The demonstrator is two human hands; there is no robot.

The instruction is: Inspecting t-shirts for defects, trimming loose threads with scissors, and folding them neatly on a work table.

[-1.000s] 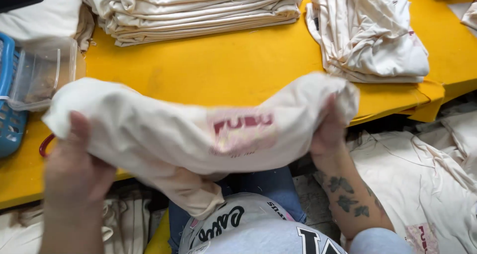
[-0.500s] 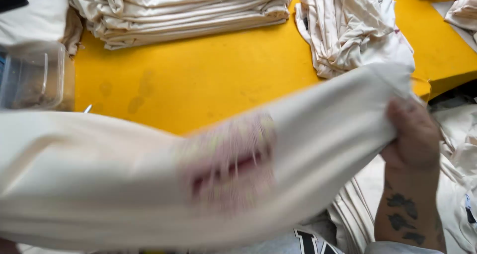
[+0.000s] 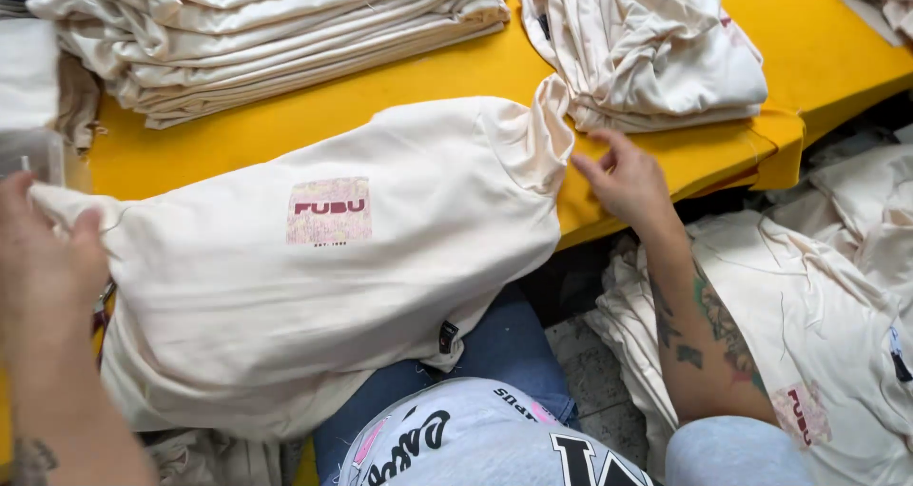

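Note:
A cream cloth bag (image 3: 314, 258) with a small red and pink printed patch lies spread across the yellow table (image 3: 285, 125) and hangs over its near edge onto my lap. My left hand (image 3: 48, 258) pinches the bag's left end at the table's left side. My right hand (image 3: 623, 177) rests with fingers apart at the bag's right end, touching the cloth by its drawn-in corner.
A tall stack of folded cream bags (image 3: 266, 29) lies at the back left. A looser heap of bags (image 3: 647, 48) sits at the back right. More cream bags (image 3: 818, 334) are piled on the floor to my right. A clear plastic box (image 3: 29, 115) stands at the left edge.
The bag was bunched between both hands above the table, then swung out. Now it lies flat on the table, and my right hand has let go of its end.

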